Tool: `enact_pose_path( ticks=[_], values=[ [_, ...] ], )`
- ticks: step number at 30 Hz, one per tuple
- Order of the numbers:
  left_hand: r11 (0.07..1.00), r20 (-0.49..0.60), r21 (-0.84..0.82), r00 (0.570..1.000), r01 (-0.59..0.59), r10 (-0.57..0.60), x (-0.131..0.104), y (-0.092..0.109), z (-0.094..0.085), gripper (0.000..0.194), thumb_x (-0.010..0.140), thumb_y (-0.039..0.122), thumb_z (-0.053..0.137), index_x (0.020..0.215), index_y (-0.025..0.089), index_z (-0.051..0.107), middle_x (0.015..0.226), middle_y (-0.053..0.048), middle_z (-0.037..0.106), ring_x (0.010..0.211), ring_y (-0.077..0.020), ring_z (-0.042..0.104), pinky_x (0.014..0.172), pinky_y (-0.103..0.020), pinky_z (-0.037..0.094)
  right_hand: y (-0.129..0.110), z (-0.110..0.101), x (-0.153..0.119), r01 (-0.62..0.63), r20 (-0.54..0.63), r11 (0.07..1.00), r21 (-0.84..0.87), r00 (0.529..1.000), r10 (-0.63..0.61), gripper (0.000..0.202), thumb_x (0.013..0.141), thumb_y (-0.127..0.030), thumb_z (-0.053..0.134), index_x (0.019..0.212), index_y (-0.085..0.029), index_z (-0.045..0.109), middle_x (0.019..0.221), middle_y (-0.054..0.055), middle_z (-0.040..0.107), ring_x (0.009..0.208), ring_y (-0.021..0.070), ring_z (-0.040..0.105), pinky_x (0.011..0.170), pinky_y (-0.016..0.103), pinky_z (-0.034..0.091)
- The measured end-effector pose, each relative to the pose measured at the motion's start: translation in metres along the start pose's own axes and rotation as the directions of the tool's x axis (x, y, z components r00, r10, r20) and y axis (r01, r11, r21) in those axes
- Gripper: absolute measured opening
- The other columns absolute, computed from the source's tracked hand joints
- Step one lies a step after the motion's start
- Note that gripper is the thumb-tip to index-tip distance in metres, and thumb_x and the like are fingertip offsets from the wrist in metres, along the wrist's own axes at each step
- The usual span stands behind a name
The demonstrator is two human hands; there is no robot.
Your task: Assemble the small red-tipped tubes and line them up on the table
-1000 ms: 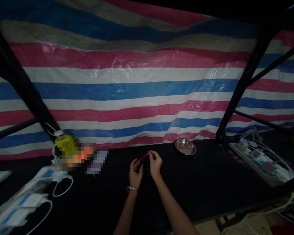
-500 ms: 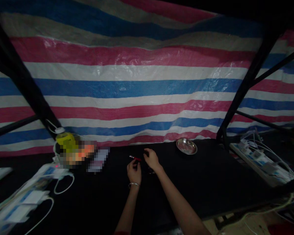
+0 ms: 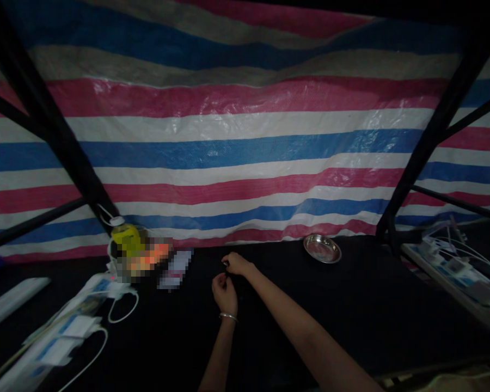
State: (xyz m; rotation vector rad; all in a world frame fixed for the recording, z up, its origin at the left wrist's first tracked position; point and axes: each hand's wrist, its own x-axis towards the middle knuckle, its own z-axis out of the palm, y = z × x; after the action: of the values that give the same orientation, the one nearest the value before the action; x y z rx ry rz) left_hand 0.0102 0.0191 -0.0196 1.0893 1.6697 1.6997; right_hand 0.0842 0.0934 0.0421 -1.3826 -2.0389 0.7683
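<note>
Low over the black tabletop [image 3: 277, 326], my two hands are close together. My left hand [image 3: 224, 294], with a silver bangle [image 3: 228, 316] at its wrist, has its fingers curled in, thumb up near the fingertips. Whatever it holds is too dark and small to make out. Just above it, my right hand [image 3: 237, 264] reaches across from the right with thumb and fingers pinched. A tiny pale and dark spot shows at its fingertips; its kind cannot be told. A shiny round metal dish [image 3: 322, 249] lies to the right of both hands.
Power strips with plugs and white cables [image 3: 65, 332] run along the left, and another plug-filled strip [image 3: 457, 272] sits at right. A yellow bottle [image 3: 128, 239] and blurred packets [image 3: 175, 269] stand at back left. Behind hangs a striped plastic sheet [image 3: 245, 152] between black metal posts.
My right hand has moved left, close over my left hand. The small red thing with a silver end, earlier at my left fingertips, no longer shows. The view has swung slightly left.
</note>
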Motion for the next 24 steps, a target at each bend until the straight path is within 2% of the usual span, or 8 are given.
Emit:
enact_pose_path(
  ticks=[2, 4, 9, 12, 14, 17, 21, 24],
  values=[
    [1.0, 0.003, -0.016, 1.0, 0.004, -0.004, 0.0, -0.002, 0.0, 0.018, 0.072, 0.025, 0.052, 0.088, 0.016, 0.053, 0.09, -0.006, 0.056, 0.08, -0.0184, 0.057, 0.076, -0.037, 0.048, 0.0, 0.0, 0.0, 0.027, -0.012, 0.999, 0.025, 1.0, -0.027, 0.027, 0.055, 0.002, 0.06, 0.069, -0.02, 0.069, 0.071, -0.001, 0.068, 0.07, 0.0152, 0.061, 0.066, 0.023, 0.042],
    [0.999, 0.009, -0.046, 1.0, 0.014, -0.013, 0.0, -0.003, 0.0, 0.019, 0.072, 0.026, 0.053, 0.089, 0.016, 0.053, 0.091, -0.007, 0.056, 0.081, -0.0187, 0.058, 0.076, -0.037, 0.048, -0.001, -0.003, -0.002, 0.048, -0.057, 0.997, 0.055, 0.997, -0.045, 0.028, 0.054, 0.002, 0.06, 0.069, -0.02, 0.068, 0.067, -0.002, 0.067, 0.067, 0.0142, 0.06, 0.064, 0.022, 0.042],
    [0.986, 0.049, -0.165, 0.998, 0.033, -0.026, 0.0, 0.002, 0.003, 0.031, 0.073, 0.039, 0.056, 0.093, 0.016, 0.055, 0.094, -0.009, 0.061, 0.087, -0.0204, 0.06, 0.077, -0.035, 0.05, -0.002, -0.017, -0.011, 0.071, -0.254, 0.985, 0.156, 0.967, -0.03, 0.027, 0.067, -0.012, 0.06, 0.093, -0.02, 0.063, 0.072, -0.001, 0.065, 0.066, 0.0135, 0.06, 0.063, 0.023, 0.045],
    [0.983, 0.098, -0.185, 0.995, 0.019, 0.0, 0.001, 0.011, 0.006, 0.041, 0.071, 0.045, 0.057, 0.098, 0.015, 0.057, 0.097, -0.011, 0.064, 0.089, -0.021, 0.062, 0.08, -0.035, 0.049, 0.003, -0.018, -0.019, 0.1, -0.425, 0.927, 0.363, 0.903, 0.069, 0.022, 0.068, -0.022, 0.062, 0.09, -0.02, 0.06, 0.071, -0.002, 0.064, 0.066, 0.0142, 0.061, 0.063, 0.025, 0.048],
    [0.984, 0.18, -0.18, 0.984, 0.016, 0.017, 0.001, 0.017, 0.006, 0.044, 0.07, 0.049, 0.057, 0.095, 0.014, 0.06, 0.094, -0.011, 0.066, 0.089, -0.022, 0.062, 0.081, -0.035, 0.048, 0.009, -0.019, -0.026, 0.15, -0.494, 0.809, 0.568, 0.849, 0.189, 0.024, 0.063, -0.027, 0.068, 0.083, -0.02, 0.057, 0.066, -0.002, 0.063, 0.063, 0.0151, 0.062, 0.061, 0.027, 0.049],
    [0.985, 0.276, -0.174, 0.961, 0.013, 0.036, 0.001, 0.023, 0.006, 0.047, 0.069, 0.054, 0.056, 0.091, 0.014, 0.062, 0.086, -0.01, 0.068, 0.086, -0.023, 0.063, 0.081, -0.036, 0.047, 0.021, -0.021, -0.039, 0.174, -0.476, 0.67, 0.721, 0.827, 0.298, 0.031, 0.057, -0.034, 0.072, 0.077, -0.02, 0.054, 0.062, -0.002, 0.063, 0.058, 0.016, 0.062, 0.059, 0.028, 0.05],
    [0.988, 0.304, -0.152, 0.95, -0.032, 0.077, 0.0, 0.027, 0.003, 0.05, 0.071, 0.061, 0.05, 0.084, 0.015, 0.063, 0.083, -0.009, 0.067, 0.084, -0.0227, 0.062, 0.081, -0.035, 0.046, 0.035, -0.03, -0.057, 0.154, -0.466, 0.666, 0.73, 0.825, 0.32, 0.033, 0.056, -0.038, 0.073, 0.077, -0.02, 0.055, 0.061, -0.002, 0.064, 0.06, 0.0159, 0.063, 0.062, 0.027, 0.049],
    [0.992, 0.325, -0.125, 0.944, -0.022, 0.062, -0.001, 0.029, 0.002, 0.051, 0.073, 0.064, 0.044, 0.079, 0.016, 0.062, 0.079, -0.007, 0.066, 0.08, -0.0219, 0.061, 0.079, -0.035, 0.046, 0.044, -0.036, -0.069, 0.122, -0.437, 0.672, 0.73, 0.84, 0.322, 0.035, 0.057, -0.041, 0.073, 0.08, -0.019, 0.061, 0.063, -0.001, 0.066, 0.063, 0.0165, 0.064, 0.064, 0.027, 0.048]
  ],
)
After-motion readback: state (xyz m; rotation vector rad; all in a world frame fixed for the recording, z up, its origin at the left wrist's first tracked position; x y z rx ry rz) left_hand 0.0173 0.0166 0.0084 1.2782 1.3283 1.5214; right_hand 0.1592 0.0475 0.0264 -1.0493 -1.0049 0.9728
